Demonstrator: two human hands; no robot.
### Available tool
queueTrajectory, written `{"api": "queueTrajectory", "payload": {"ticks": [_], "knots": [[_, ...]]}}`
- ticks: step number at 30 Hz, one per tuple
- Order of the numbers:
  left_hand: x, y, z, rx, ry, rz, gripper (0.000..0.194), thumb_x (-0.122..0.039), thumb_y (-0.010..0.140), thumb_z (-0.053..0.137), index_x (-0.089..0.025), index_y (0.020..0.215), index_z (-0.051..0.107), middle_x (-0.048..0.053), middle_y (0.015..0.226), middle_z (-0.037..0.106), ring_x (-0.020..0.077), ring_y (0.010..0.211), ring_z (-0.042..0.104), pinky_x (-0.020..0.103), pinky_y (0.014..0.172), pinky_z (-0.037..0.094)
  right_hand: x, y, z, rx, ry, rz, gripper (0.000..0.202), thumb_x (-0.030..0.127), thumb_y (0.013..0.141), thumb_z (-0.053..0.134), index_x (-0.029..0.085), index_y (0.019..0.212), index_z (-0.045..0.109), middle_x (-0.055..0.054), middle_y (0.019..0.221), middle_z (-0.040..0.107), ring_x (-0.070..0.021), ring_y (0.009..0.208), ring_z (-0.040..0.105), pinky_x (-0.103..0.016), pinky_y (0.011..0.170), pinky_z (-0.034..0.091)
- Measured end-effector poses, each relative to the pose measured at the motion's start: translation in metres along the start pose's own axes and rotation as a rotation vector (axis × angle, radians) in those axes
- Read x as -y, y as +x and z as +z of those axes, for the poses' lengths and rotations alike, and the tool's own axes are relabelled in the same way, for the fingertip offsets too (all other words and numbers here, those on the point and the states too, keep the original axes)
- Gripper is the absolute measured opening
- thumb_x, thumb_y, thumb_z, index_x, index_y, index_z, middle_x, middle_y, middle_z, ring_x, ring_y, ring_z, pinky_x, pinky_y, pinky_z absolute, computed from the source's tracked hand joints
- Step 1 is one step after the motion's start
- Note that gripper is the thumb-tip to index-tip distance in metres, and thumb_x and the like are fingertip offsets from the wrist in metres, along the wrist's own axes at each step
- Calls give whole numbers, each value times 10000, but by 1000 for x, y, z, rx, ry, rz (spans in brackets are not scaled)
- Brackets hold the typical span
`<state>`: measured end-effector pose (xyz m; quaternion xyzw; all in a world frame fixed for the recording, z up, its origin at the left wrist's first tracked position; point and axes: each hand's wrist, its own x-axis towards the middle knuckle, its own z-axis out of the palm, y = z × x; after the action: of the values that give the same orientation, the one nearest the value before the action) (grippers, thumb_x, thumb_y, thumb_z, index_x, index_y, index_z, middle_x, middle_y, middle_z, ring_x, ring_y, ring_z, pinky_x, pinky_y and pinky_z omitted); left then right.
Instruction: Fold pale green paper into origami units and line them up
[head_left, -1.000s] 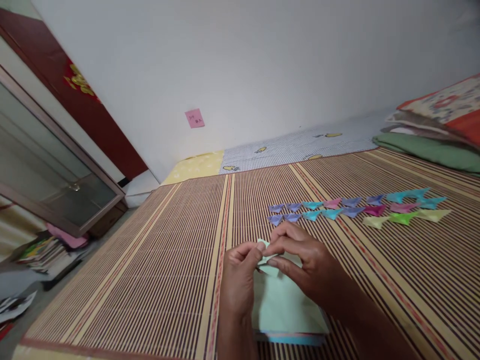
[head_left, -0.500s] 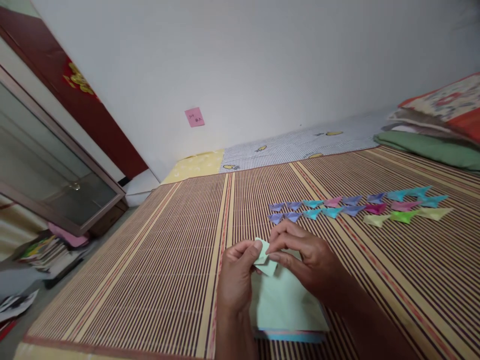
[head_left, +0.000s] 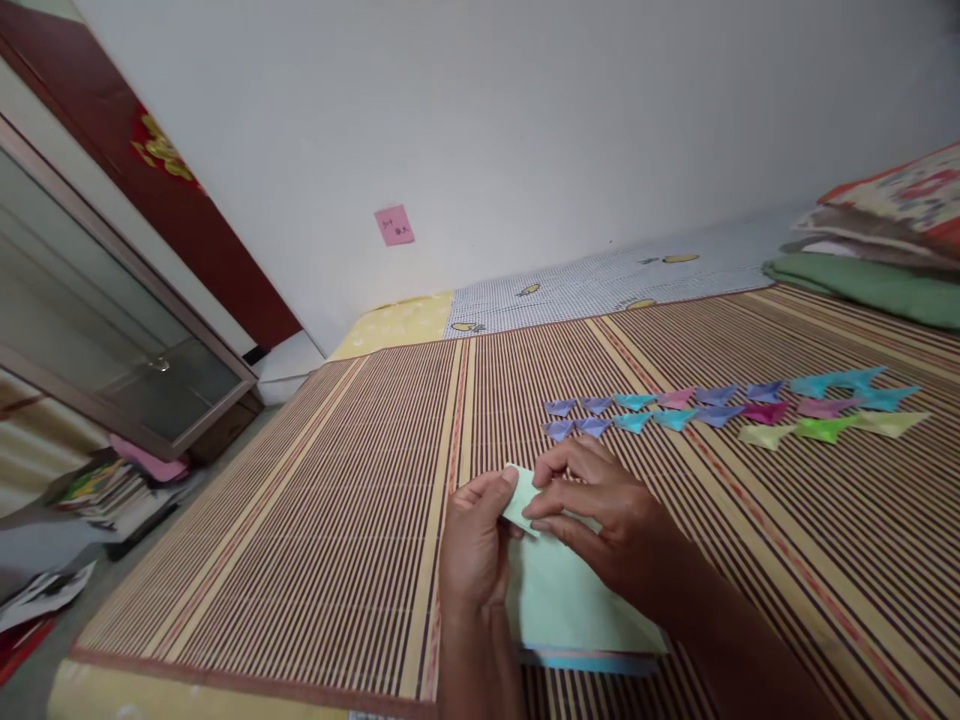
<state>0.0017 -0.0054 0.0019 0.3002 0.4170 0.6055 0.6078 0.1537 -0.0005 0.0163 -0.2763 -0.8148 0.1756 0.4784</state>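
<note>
A small folded piece of pale green paper (head_left: 519, 498) is held up between both hands. My left hand (head_left: 476, 535) pinches its left edge with the thumb on top. The fingertips of my right hand (head_left: 592, 505) close on its right side, partly hiding it. Below the hands lies a stack of square paper sheets (head_left: 581, 595), pale green on top with blue and pinkish edges showing underneath. Beyond my right hand, folded paper shapes (head_left: 675, 418) in purple, blue, pink, green and cream are set out in rows.
A striped bamboo mat (head_left: 337, 500) covers the bed. Green folded bedding (head_left: 855, 285) and a patterned pillow (head_left: 915, 200) are piled at the right. A pink note (head_left: 394, 225) sticks to the wall. At the left are a glass-panelled door (head_left: 127, 290) and stacked books (head_left: 105, 495).
The lower flap of the green paper has been folded up, so the piece looks more compact. My right fingers have moved onto it. The view has shifted slightly.
</note>
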Motion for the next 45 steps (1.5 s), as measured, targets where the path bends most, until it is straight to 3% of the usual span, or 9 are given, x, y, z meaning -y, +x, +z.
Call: {"api": "queueTrajectory", "payload": {"ticks": [8,15,23,27,34,36,40,45], "knots": [[6,3,-5,-15,68,41,347,-411,692,848,-128,627,657,-33,540,532,69,467,388,205,451,292,-2,0,5,23,-62,-45,178,135,982,600,164,864,730,-51,844,608,-225,870,501,-354,766,394],[5,1,-7,19,208,162,286,-359,780,809,-138,643,690,-29,603,554,94,585,450,208,565,365,-7,1,5,67,-135,-79,293,177,1045,491,153,814,670,-59,823,656,-221,828,536,-383,802,392],[4,-1,-5,83,275,179,274,-354,841,746,-136,680,701,-20,637,531,105,609,432,220,581,354,-4,-1,7,3,-29,85,215,142,1008,510,166,830,629,-46,852,572,-204,838,554,-332,746,430],[-1,-3,-5,114,318,186,278,-356,837,751,-131,678,711,-14,622,527,111,614,418,222,582,343,-6,-3,7,33,23,129,187,143,997,519,173,835,607,-37,869,548,-193,833,553,-328,742,430],[-6,-8,-6,142,450,203,454,-488,942,612,-154,636,612,-29,619,410,117,605,344,230,555,309,-7,-3,3,67,89,201,188,144,979,525,191,804,574,-14,842,527,-175,787,520,-314,695,392],[-8,-10,-7,192,475,196,423,-471,938,632,-150,662,633,-23,632,447,116,616,379,225,568,331,-8,-3,1,68,122,220,177,140,972,524,194,809,567,-7,841,528,-166,775,517,-304,678,388],[-13,-14,-6,332,464,134,277,-419,919,682,-152,926,757,16,737,614,148,713,523,233,632,408,-11,-3,-1,53,146,254,173,141,966,521,198,805,550,2,828,525,-157,756,512,-296,668,388],[-12,-15,-6,312,538,169,328,-435,967,609,-149,953,768,33,773,630,152,727,510,237,637,411,-11,-3,-1,35,135,264,184,153,966,540,202,790,523,17,790,516,-148,730,495,-288,664,381]]}}
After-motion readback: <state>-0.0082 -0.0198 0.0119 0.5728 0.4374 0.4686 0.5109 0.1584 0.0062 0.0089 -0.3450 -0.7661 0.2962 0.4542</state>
